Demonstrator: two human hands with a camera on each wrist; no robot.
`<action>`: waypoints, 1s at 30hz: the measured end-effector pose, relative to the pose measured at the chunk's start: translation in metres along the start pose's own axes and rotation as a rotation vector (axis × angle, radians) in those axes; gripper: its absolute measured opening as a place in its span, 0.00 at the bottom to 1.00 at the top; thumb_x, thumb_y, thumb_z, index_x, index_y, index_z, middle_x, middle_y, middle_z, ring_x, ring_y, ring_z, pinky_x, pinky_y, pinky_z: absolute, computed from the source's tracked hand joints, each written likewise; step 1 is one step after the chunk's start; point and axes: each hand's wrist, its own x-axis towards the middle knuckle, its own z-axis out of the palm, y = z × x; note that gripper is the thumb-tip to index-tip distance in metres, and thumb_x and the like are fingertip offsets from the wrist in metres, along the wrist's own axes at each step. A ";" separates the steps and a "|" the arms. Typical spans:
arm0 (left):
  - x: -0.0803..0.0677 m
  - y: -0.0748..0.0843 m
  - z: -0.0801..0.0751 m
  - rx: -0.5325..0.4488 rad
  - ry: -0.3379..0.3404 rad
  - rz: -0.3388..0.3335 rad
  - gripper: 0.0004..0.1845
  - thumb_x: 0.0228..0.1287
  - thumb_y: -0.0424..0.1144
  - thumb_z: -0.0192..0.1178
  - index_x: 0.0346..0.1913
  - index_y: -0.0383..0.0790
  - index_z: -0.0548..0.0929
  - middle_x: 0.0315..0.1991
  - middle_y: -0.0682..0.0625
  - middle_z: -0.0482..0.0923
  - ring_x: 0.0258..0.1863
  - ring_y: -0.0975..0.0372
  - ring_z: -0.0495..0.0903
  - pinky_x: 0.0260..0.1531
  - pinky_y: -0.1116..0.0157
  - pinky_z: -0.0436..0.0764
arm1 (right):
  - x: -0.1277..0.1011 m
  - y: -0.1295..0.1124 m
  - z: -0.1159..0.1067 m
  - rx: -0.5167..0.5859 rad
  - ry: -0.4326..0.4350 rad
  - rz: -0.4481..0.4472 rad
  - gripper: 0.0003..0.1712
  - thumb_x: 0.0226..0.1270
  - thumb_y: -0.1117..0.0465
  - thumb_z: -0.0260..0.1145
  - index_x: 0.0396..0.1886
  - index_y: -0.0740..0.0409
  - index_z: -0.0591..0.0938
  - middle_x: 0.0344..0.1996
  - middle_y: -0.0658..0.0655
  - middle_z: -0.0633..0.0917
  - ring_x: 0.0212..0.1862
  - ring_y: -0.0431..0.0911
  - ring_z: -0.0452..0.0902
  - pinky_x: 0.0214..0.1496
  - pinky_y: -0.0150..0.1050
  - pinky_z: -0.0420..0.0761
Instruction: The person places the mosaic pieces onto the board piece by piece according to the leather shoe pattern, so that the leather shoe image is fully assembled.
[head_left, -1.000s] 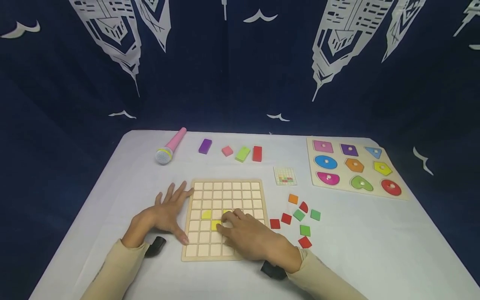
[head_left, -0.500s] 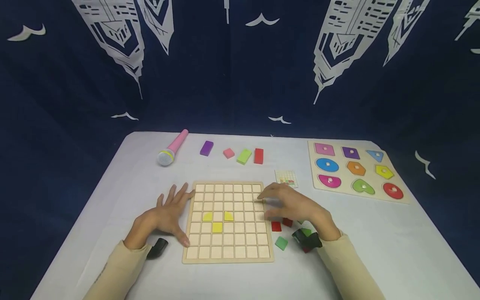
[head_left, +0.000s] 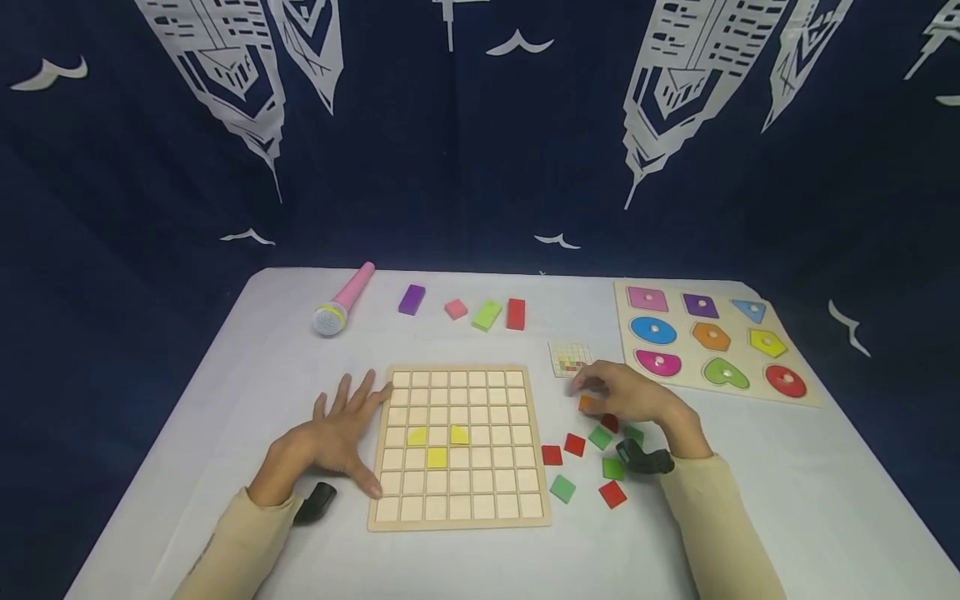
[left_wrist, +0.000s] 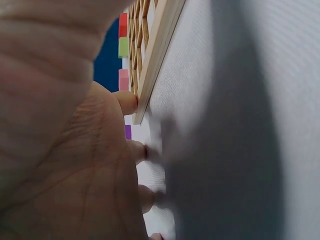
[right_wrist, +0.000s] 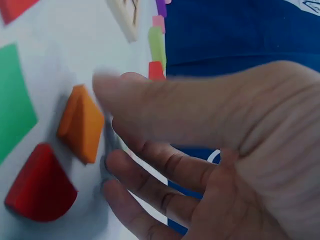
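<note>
A wooden grid board [head_left: 460, 492] lies flat on the table, with a yellow square tile [head_left: 437, 457] and two yellow quarter-round tiles [head_left: 459, 436] in its cells. My left hand [head_left: 330, 437], fingers spread, rests against the board's left edge with thumb and a fingertip. To the right of the board my right hand [head_left: 626, 392] hovers over the loose tiles, fingers loosely bent. Beside its fingertips is an orange square tile [right_wrist: 85, 125], apart from them in the right wrist view. A red quarter-round tile [right_wrist: 41, 185] lies close by, partly under the hand in the head view.
Several red and green square tiles [head_left: 612, 494] lie right of the board. A small pattern card [head_left: 568, 357] and a shape puzzle board [head_left: 716, 343] are behind. Along the back are a pink toy microphone [head_left: 345, 298] and several coloured blocks [head_left: 516, 314].
My right hand has left the board and moved right to the loose tiles. A green tile now lies by the board's right edge, nearer than before. My left hand stays in place.
</note>
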 end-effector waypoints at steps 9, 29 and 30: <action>-0.001 0.000 0.004 0.002 -0.020 0.002 0.82 0.21 0.61 0.85 0.80 0.40 0.44 0.80 0.30 0.29 0.76 0.30 0.26 0.64 0.23 0.35 | 0.002 0.005 0.002 -0.030 -0.006 0.030 0.14 0.58 0.69 0.72 0.43 0.54 0.84 0.47 0.57 0.83 0.52 0.55 0.77 0.59 0.54 0.80; 0.002 -0.003 -0.001 0.005 -0.032 0.006 0.83 0.21 0.61 0.85 0.81 0.40 0.42 0.79 0.31 0.26 0.76 0.30 0.24 0.64 0.23 0.33 | 0.009 -0.007 0.007 -0.065 0.032 0.097 0.15 0.57 0.67 0.75 0.46 0.58 0.86 0.39 0.54 0.85 0.40 0.47 0.77 0.43 0.39 0.83; 0.001 -0.003 -0.002 0.007 -0.033 0.004 0.83 0.21 0.61 0.85 0.81 0.40 0.42 0.79 0.31 0.26 0.76 0.30 0.24 0.64 0.23 0.33 | 0.010 -0.008 0.007 -0.068 0.033 0.101 0.16 0.56 0.67 0.75 0.46 0.58 0.86 0.39 0.54 0.85 0.40 0.47 0.76 0.42 0.38 0.83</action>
